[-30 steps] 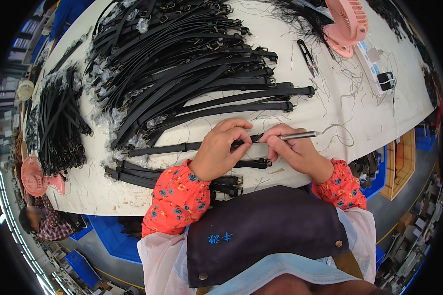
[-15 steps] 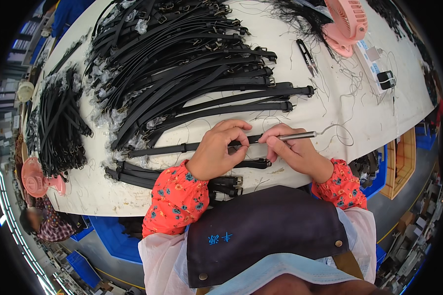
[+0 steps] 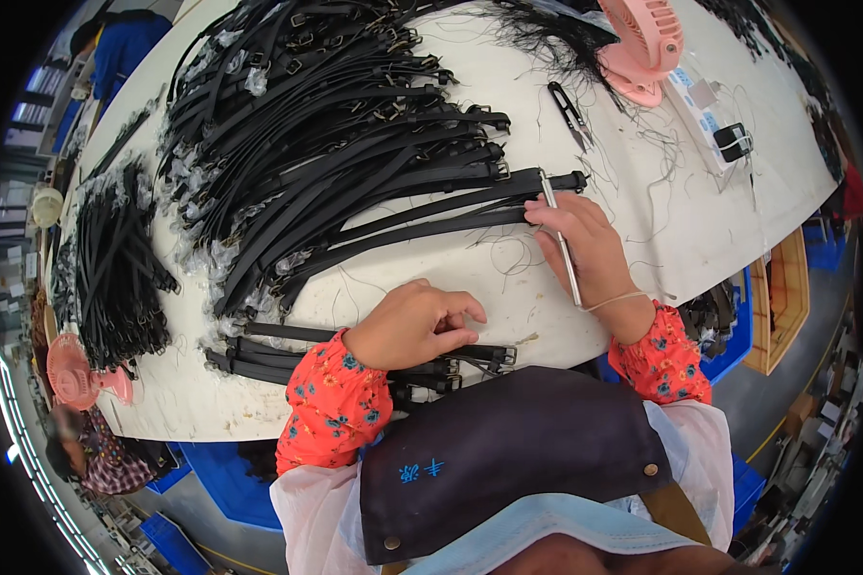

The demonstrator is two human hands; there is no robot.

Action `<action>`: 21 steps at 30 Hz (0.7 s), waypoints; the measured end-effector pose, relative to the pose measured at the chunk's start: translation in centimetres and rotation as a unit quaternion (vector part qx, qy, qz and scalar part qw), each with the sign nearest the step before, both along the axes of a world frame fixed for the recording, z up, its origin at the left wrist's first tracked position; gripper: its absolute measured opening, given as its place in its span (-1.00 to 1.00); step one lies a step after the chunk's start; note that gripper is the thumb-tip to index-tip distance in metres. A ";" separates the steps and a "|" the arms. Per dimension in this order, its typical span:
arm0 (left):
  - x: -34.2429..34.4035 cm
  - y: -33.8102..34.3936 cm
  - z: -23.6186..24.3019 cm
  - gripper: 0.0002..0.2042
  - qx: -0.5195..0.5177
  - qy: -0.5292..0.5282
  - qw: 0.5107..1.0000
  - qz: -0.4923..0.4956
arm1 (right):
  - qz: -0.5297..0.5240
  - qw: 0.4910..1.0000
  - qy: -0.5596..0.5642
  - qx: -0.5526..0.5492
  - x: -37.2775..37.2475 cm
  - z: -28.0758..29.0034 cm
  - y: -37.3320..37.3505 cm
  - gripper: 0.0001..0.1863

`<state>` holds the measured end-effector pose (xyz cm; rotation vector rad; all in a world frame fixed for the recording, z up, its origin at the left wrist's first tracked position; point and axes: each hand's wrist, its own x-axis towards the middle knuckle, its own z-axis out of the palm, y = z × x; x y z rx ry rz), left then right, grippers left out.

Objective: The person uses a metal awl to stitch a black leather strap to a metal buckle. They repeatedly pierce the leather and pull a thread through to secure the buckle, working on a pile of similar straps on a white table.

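My left hand point(image 3: 408, 331) is low over the white table point(image 3: 700, 230), beside short black buckled straps point(image 3: 266, 365), with fingers loosely curved and apart. My right hand point(image 3: 582, 254) grips a slim silver pen-like tool point(image 3: 563, 249) with a thin cord, its fingertips at the right ends of long black straps point(image 3: 412, 222). The tool stands diagonally, top toward those strap ends. The large pile of straps point(image 3: 288, 125), with buckles and clear wrapping, covers the middle-left of the table. Black snips point(image 3: 568, 113) lie above my right hand.
A strap bundle point(image 3: 120, 259), pink fans point(image 3: 642, 38) point(image 3: 72, 369), a power strip point(image 3: 695, 120) and dark threads point(image 3: 556, 29) are on the table. Blue bins point(image 3: 230, 479) and a wooden crate point(image 3: 781, 297) stand beside it. Co-workers point(image 3: 105, 450) point(image 3: 125, 48) are at the left.
My right hand has moved up with the tool, now turned steeper, away from the strap it was working at. My left hand has moved down-left and loosened from that strap.
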<state>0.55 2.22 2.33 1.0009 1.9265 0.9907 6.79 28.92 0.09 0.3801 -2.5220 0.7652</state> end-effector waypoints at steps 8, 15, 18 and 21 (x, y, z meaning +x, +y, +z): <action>0.2 3.7 -0.3 -0.79 0.102 0.323 0.934 0.110 | 0.072 0.989 -0.113 -0.061 1.6 -0.3 0.1 -0.61; 0.0 4.4 -1.5 -0.82 0.063 0.181 0.976 0.099 | 0.085 0.991 -0.066 -0.083 3.3 -1.0 0.3 -0.59; -0.1 5.1 -0.1 -0.72 0.083 0.106 0.986 0.100 | 0.042 0.977 -0.135 -0.160 4.0 -0.2 0.8 -0.60; -0.3 5.9 0.0 -0.63 0.104 0.106 0.987 0.068 | -0.004 0.944 -0.145 -0.296 4.2 0.3 0.4 -0.67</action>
